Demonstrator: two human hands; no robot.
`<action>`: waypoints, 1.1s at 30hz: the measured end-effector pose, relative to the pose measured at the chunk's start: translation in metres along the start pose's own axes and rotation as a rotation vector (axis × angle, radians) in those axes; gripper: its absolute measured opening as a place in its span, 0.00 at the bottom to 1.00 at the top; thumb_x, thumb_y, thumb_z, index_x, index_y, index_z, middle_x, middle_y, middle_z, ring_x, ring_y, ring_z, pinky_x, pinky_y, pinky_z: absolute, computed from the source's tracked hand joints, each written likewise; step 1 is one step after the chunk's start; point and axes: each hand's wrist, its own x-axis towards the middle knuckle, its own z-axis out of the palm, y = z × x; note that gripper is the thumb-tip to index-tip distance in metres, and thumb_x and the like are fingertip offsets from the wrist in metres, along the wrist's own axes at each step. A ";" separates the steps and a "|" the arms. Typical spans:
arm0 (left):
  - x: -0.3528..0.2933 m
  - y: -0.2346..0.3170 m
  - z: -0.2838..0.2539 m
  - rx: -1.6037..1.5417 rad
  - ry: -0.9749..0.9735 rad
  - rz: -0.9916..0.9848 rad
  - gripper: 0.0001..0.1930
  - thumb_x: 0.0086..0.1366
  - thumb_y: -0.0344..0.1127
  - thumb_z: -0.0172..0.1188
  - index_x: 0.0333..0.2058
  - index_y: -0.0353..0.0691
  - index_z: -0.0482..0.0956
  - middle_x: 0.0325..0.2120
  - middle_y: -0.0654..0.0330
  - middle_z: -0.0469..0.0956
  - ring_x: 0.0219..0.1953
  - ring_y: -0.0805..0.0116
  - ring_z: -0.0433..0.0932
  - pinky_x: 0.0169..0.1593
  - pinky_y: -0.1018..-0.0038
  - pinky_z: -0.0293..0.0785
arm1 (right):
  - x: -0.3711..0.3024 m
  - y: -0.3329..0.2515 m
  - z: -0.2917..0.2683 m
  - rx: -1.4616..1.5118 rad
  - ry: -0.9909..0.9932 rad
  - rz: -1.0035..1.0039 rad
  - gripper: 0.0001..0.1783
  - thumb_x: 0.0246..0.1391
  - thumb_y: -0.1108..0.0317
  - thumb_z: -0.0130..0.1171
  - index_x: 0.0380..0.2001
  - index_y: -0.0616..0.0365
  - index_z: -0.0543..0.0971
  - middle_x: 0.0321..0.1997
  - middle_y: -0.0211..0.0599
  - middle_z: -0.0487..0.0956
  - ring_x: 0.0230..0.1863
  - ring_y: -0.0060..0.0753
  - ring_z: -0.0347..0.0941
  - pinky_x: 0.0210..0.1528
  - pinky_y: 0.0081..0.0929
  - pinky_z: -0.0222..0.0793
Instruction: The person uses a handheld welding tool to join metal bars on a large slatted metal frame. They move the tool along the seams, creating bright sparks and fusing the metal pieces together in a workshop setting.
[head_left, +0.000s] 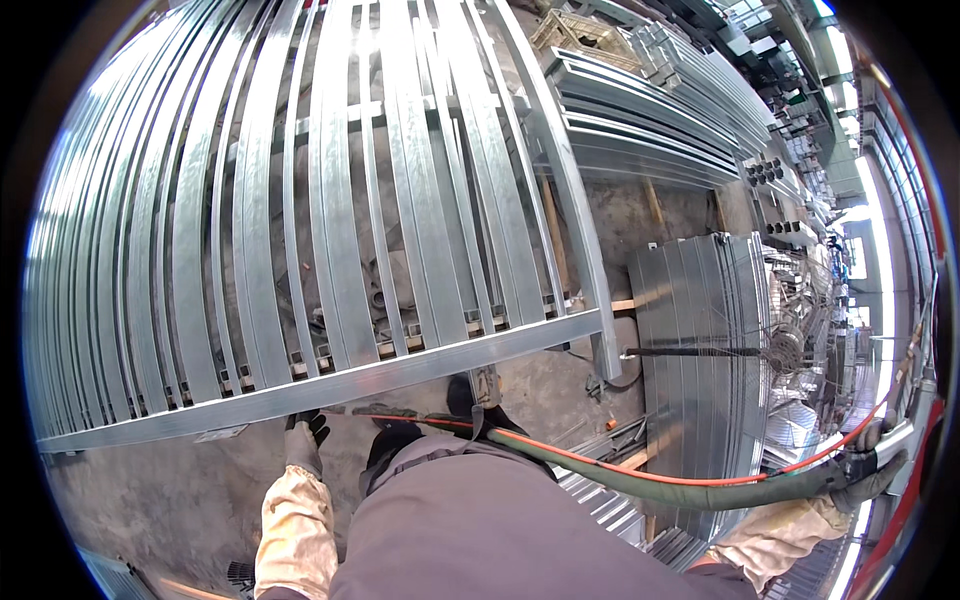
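Note:
A large frame of bright metal tubes (430, 220) fills the upper left, its long front rail (320, 392) crossing in front of me. My left hand (305, 440), in a dark glove with a tan sleeve guard, is at the underside of this rail; its visible fingers look apart and seem to hold nothing, though the rail may hide some fingertips. At the far right, my right hand (872, 475), also gloved, is closed around the end of a thick green-sleeved hose (640, 487). An orange cable (560, 460) runs along the hose, past my waist toward the left.
Flat metal sheets or panels (695, 340) are stacked at right, with a dark rod (700, 351) across them. Behind lies a pile of metal profiles (650, 130) and a wooden crate (585, 40). Loose metal strips (610, 500) lie on the concrete floor (180, 500) by my right side.

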 end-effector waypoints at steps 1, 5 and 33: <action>0.001 -0.002 0.002 -0.016 0.012 -0.004 0.19 0.72 0.42 0.50 0.59 0.47 0.74 0.52 0.57 0.80 0.49 0.57 0.79 0.49 0.58 0.78 | 0.009 0.001 0.009 0.007 -0.041 -0.005 0.34 0.70 0.47 0.41 0.65 0.65 0.63 0.42 0.39 0.77 0.35 0.23 0.74 0.40 0.24 0.72; -0.001 -0.004 0.009 -0.064 0.072 0.043 0.20 0.73 0.43 0.47 0.59 0.45 0.73 0.52 0.56 0.80 0.50 0.56 0.79 0.50 0.58 0.78 | 0.065 0.032 0.045 0.205 -0.313 -0.002 0.34 0.67 0.47 0.46 0.57 0.72 0.66 0.34 0.38 0.76 0.33 0.23 0.71 0.37 0.21 0.70; 0.057 0.060 0.072 -0.046 1.651 0.296 0.26 0.75 0.47 0.44 0.57 0.28 0.69 0.51 0.35 0.77 0.52 0.37 0.77 0.54 0.53 0.73 | 0.224 0.217 0.556 0.215 -1.229 0.417 0.29 0.57 0.50 0.59 0.46 0.70 0.76 0.27 0.42 0.81 0.21 0.30 0.76 0.23 0.23 0.73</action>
